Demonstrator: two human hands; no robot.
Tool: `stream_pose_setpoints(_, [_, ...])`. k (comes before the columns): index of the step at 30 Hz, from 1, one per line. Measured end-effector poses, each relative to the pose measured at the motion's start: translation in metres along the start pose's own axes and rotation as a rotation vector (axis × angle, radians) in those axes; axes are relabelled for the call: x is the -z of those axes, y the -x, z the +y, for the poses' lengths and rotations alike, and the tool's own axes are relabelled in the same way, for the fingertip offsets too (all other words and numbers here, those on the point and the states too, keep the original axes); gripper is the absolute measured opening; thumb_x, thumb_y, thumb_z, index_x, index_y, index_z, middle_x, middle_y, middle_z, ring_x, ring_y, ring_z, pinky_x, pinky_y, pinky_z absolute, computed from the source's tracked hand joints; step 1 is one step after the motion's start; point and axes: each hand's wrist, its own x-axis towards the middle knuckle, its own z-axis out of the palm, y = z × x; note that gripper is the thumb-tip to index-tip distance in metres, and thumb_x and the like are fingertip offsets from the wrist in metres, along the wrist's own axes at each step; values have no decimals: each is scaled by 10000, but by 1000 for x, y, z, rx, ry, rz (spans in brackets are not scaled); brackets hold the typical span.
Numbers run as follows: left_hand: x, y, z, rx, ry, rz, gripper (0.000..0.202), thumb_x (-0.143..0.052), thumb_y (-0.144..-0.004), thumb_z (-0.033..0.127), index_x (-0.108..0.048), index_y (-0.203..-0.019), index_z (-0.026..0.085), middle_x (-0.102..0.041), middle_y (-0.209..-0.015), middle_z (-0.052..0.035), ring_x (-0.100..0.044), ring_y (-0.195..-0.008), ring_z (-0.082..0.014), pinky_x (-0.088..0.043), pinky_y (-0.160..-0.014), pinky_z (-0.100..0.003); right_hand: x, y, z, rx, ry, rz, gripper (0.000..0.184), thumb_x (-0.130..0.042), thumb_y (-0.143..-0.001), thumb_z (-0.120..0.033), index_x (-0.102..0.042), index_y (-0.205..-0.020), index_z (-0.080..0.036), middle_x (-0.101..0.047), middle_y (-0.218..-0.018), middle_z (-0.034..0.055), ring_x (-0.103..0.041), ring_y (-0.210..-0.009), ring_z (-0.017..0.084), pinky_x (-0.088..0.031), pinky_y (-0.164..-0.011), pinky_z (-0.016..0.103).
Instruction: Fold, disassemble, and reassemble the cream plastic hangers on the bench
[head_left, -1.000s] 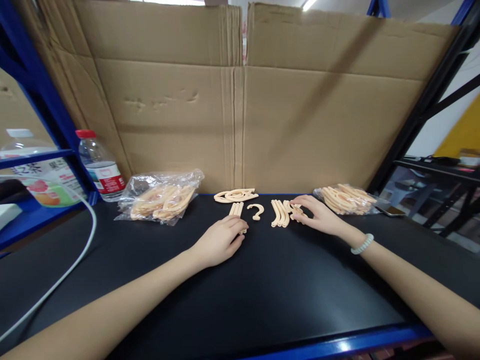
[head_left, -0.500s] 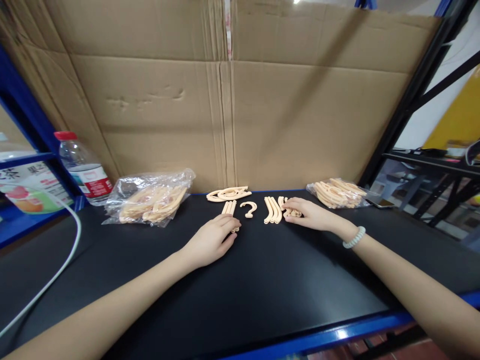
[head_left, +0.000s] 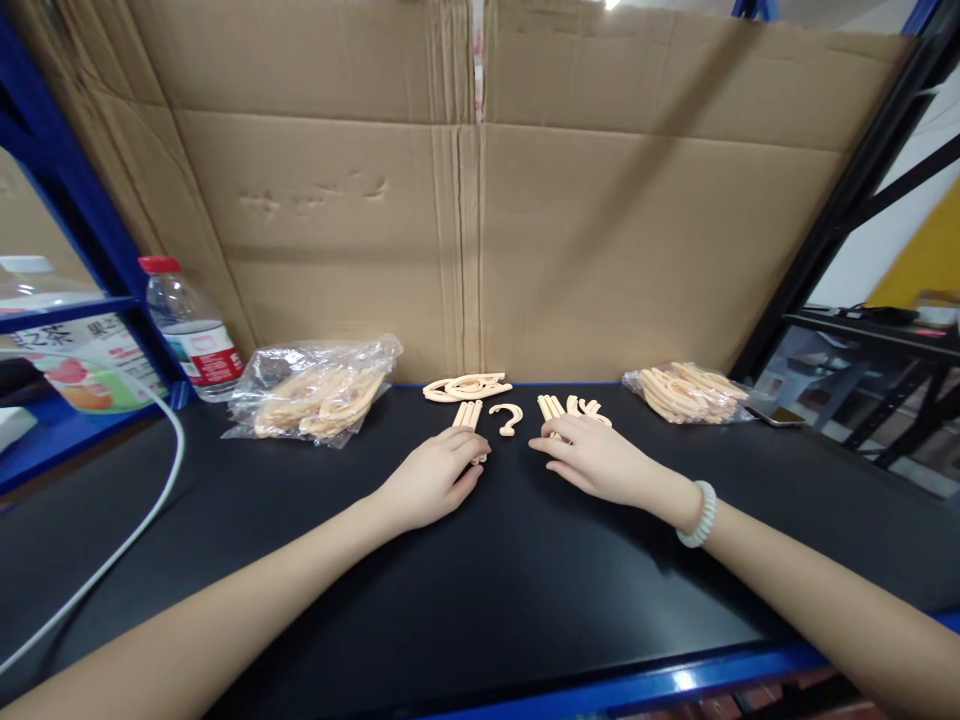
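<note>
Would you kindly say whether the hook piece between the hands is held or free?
Free: the hook piece lies on the table, touching neither the left hand nor the right hand.

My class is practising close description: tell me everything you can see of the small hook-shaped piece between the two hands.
The hook-shaped piece is pale cream, slim and rounded, perhaps wood or plastic; I cannot tell which. It curves like a question mark, open toward the left, with a short foot at its near end. It lies on the black tabletop, between the left hand and the right hand, touching neither hand.
</note>
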Motion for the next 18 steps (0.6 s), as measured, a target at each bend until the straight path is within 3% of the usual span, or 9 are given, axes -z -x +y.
stream_pose_setpoints(11, [-7,-5,-12,61,-37,37,232,-451,-950,194,-657,-1057,198,-695,-1160,-57,-587,-1183,-223,-487,-1000,-372,-14,-3,12,20,36,16,320,-388,-949,-119,-612,-1177,-140,-605,-1111,139,-578,-1018,244,-515,-869,412])
stream_pose_setpoints(15, [-11,-7,-21,79,-49,52,241,-462,-957,243,-674,-1068,215,-694,-1191,-40,-596,-1186,-231,-494,-998,-384,-2,-1,27,-10,-53,39,305,-402,-944,-147,-606,-1168,-174,-588,-1123,131,-567,-1027,243,-508,-873,408])
stream_pose_setpoints(18, [-13,-7,-27,84,-52,62,247,-471,-956,271,-683,-1074,226,-695,-1197,-31,-598,-1188,-226,-497,-998,-374,17,10,44,-124,-144,97,301,-419,-950,-222,-578,-1202,-181,-560,-1120,131,-555,-1045,243,-492,-905,411])
